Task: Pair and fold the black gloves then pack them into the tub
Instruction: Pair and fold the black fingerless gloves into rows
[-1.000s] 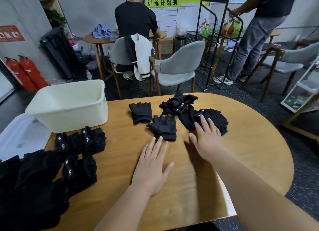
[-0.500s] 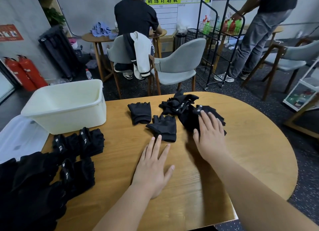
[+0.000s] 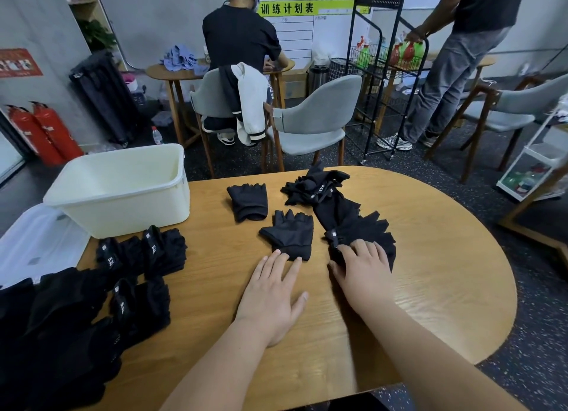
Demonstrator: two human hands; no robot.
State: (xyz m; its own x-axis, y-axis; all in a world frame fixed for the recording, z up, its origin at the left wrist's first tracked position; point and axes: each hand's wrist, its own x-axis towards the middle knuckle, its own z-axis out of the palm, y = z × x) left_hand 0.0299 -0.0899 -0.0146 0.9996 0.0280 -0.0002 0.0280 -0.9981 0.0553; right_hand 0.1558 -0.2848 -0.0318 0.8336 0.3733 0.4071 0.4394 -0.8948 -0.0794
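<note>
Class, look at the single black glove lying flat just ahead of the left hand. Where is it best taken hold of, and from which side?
Probably at the cuff edge of the flat glove, the straight hem nearest the left hand. Come from the near side: its finger stubs point away, and the left fingertips already touch that hem, so a short thumb-and-finger pinch would lift it.

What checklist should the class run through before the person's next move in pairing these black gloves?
1. Tub within reach, open and empty: ok; no gloves show inside.
2. Left hand free: ok; it lies flat on the table, fingertips at the cuff of the single glove.
3. Right hand on a glove: ok; it presses on the near glove of the loose pile.
4. Right hand gripping only one glove: cannot tell; the fabric overlaps.
5. Folded pairs clear of the work area: ok; they sit at the left.
</note>
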